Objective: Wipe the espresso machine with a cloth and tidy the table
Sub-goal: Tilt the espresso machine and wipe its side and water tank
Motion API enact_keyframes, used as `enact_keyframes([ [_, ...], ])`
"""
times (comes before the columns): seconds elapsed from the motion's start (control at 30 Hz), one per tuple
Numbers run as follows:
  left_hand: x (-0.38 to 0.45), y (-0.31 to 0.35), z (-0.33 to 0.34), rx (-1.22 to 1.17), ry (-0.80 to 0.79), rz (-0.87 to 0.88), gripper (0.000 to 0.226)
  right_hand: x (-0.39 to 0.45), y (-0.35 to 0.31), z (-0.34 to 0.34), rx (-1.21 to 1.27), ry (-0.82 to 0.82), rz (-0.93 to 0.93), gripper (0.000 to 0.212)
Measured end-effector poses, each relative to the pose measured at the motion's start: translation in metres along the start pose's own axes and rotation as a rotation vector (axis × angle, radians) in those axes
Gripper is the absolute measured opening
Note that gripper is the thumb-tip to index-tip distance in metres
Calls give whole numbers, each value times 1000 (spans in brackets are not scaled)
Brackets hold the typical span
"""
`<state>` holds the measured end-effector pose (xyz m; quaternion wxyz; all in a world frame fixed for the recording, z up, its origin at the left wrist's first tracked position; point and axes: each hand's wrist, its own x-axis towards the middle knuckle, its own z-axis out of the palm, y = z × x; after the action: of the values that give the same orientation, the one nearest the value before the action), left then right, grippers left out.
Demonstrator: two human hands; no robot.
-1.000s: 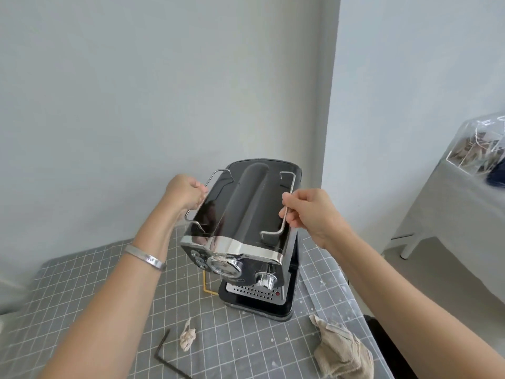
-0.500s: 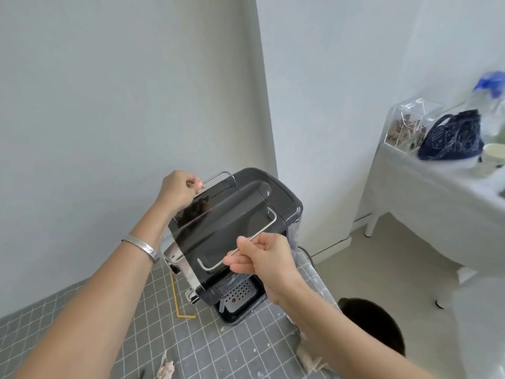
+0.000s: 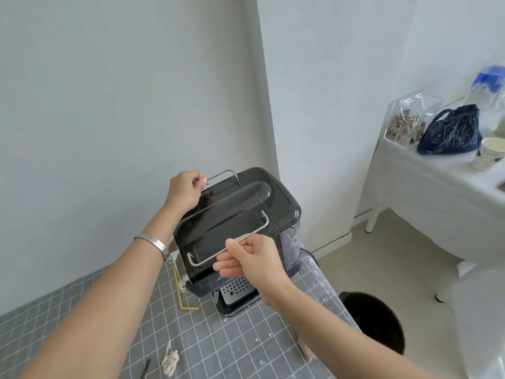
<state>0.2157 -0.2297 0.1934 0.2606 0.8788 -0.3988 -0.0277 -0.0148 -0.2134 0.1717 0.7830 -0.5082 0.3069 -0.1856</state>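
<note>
A black and chrome espresso machine stands near the back right corner of the grey gridded table, its front turned to the left. My left hand grips the far wire rail on the machine's top. My right hand pinches the near wire rail. A small crumpled scrap of cloth or paper lies on the table near the front. A beige cloth peeks out at the table's right edge under my right forearm.
A yellow L-shaped strip lies left of the machine's base. A dark thin tool lies by the scrap. A black bin stands on the floor to the right. A white-draped side table holds a clear box, blue bag and paper cup.
The machine has been turned so that its front faces left instead of toward me. Both hands have kept hold of the top rails. My view has swung to the right, revealing the bin and side table.
</note>
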Motion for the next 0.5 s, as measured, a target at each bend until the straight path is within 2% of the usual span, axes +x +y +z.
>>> enact_keyframes([
  [0.13, -12, 6, 3, 78, 13, -12, 26, -13, 21, -24, -246, -61, -55, 28],
  [0.2, -33, 22, 5, 40, 7, 39, 37, -24, 48, -52, -468, -48, -48, 28],
  [0.3, -79, 56, 11, -46, -110, 177, 45, -34, 110, -111, -1007, 1, -31, 31],
  [0.4, -107, 69, 23, 68, -237, 364, 49, -39, 173, -155, -1447, -87, -24, 65],
  [0.43, -110, 67, 26, 126, -277, 414, 50, -39, 188, -163, -1549, -109, -77, 72],
  [0.5, -108, 64, 29, 237, -346, 471, 50, -40, 206, -175, -1614, -89, -154, 65],
])
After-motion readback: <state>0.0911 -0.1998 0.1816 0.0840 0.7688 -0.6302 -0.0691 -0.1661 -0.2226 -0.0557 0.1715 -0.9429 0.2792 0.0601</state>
